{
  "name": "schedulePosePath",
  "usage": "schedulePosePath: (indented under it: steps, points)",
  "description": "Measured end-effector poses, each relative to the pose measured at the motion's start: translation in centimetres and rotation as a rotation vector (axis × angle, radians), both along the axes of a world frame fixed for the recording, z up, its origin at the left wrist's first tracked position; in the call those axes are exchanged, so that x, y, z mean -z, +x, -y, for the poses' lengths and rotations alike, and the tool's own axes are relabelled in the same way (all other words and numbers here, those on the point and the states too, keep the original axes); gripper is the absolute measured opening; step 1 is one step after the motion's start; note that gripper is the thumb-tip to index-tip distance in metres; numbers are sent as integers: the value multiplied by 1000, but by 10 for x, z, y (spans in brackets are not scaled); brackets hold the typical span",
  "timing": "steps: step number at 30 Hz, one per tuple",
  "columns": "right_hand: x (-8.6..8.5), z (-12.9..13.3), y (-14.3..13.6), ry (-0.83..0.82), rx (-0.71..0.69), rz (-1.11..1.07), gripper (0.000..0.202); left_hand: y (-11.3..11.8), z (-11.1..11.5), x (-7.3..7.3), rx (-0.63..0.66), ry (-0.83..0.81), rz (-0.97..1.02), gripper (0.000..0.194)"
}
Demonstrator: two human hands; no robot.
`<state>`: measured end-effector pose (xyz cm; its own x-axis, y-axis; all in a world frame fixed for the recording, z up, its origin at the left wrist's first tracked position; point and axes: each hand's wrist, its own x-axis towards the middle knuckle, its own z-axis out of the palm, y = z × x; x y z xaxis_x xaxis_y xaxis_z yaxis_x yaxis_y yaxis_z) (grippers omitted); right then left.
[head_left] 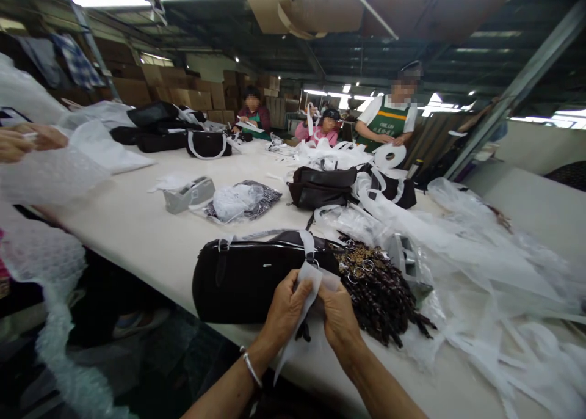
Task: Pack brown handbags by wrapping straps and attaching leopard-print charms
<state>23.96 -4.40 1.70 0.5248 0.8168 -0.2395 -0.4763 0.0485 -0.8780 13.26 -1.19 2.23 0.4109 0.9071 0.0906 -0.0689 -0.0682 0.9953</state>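
Note:
A black handbag (247, 278) lies along the table's near edge, its zip and white-wrapped handles facing up. In front of its right part, my left hand (292, 301) pinches a thin white wrapping sheet (311, 273). My right hand (337, 309) grips the same sheet on its other side, close to the left. The sheet hangs below my hands, over a dark strap end (303, 331). Just right of the bag lies a heap of dark braided straps with metal rings (375, 284). What my fingertips cover behind the sheet is hidden.
A grey tape dispenser (189, 194) and a plastic-wrapped bundle (242, 200) lie beyond the bag. More black bags (323, 187) and white wrapping strips (412, 223) cover the right side. Another person's hands (32, 141) hold bubble wrap (50, 168) at left. Several co-workers are across the table.

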Motion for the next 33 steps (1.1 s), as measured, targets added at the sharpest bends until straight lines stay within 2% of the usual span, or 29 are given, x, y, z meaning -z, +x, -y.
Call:
schedulePosePath:
  steps: [5,9,13,18,22,24,26,28,31,33]
  points:
    - [-9,9,13,16,-175,104,35,4,-2,3,-85,3,-38,37]
    - [-14,12,24,12,-303,99,37,7,-2,5,-120,29,-73,33]
    - [-14,5,28,-39,-244,49,44,8,-2,5,-111,32,-66,28]
    - [-13,-2,22,-52,-169,-45,47,7,-1,7,6,-10,34,28]
    - [-6,-3,12,-24,-157,-80,48,8,-5,10,-65,-60,29,22]
    - [-3,0,12,-11,-197,-25,47,6,-8,8,-80,-66,32,20]
    - [-4,5,20,-11,-297,112,44,3,-13,5,-53,-124,73,20]
    - [-7,13,35,8,-386,344,46,-3,-18,1,-7,-249,124,22]
    - [-16,23,63,133,-326,937,71,-9,-23,-2,65,-432,178,25]
    - [-25,24,75,279,-284,1385,75,-11,-24,-2,111,-487,216,28]
